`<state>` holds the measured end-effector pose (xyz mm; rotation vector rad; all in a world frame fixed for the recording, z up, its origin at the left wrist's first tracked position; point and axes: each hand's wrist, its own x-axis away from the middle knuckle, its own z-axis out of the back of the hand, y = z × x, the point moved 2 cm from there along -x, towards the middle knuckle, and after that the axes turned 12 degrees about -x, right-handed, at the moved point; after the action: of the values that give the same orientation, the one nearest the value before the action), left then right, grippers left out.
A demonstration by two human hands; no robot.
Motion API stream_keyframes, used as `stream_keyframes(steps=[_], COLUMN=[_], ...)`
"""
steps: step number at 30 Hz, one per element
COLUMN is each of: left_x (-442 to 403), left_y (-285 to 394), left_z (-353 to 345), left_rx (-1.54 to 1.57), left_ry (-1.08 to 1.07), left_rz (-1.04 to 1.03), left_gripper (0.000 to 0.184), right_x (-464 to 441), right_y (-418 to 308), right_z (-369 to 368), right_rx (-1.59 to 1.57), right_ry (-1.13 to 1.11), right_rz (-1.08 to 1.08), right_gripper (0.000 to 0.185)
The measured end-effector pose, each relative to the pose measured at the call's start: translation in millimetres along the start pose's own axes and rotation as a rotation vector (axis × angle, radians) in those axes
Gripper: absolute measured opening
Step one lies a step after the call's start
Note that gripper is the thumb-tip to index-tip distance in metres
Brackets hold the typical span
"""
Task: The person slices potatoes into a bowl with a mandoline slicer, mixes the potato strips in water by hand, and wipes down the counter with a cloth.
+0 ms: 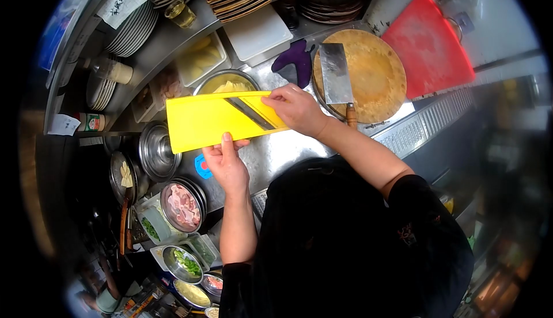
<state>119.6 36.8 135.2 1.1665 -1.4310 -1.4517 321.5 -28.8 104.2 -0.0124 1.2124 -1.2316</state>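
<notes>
Head camera shows the yellow slicer in front of me, held up above the metal tabletop, its dark blade set slantwise across the face. Both my hands are on it. With my left hand I grip the lower edge, thumb on the face and fingers reaching beneath; with my right hand I pinch the far right end near its upper corner.

Just behind the slicer, partly covered by it, is a metal bowl with pale yellow pieces inside. Next to that stands a tub of larger yellowish pieces, and beyond it a white box. Something purple lies beside the round chopping block, where a cleaver rests, handle toward me. A red board is at the block's right.

Near my left forearm I have a small blue item, a round metal lid or dish, and raw meat on stacked metal dishes. Plates are piled on the shelf at upper left.
</notes>
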Motion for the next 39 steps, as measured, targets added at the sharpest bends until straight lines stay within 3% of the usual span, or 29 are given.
stream_keyframes(steps=[7, 13, 22, 39], left_x=[0, -2, -6, 8], left_y=[6, 7, 8, 20], left_z=[0, -2, 1, -1], left_rx=[0.05, 0.045, -0.017, -0.059], left_ry=[-0.017, -0.025, 0.008, -0.026], left_rz=[-0.008, -0.017, -0.071, -0.051], left_gripper=[0.026, 0.028, 0.025, 0.03], right_x=[-4, -6, 10, -9], right_y=[-2, 1, 0, -14], right_z=[-3, 0, 18, 6], right_rx=[-0.052, -0.162, -0.173, 0.051], right_ry=[0.045, 0.032, -0.028, -0.027], right_rz=[-0.044, -0.127, -0.225, 0.055], right_gripper=[0.028, 0.016, 0.016, 0.012])
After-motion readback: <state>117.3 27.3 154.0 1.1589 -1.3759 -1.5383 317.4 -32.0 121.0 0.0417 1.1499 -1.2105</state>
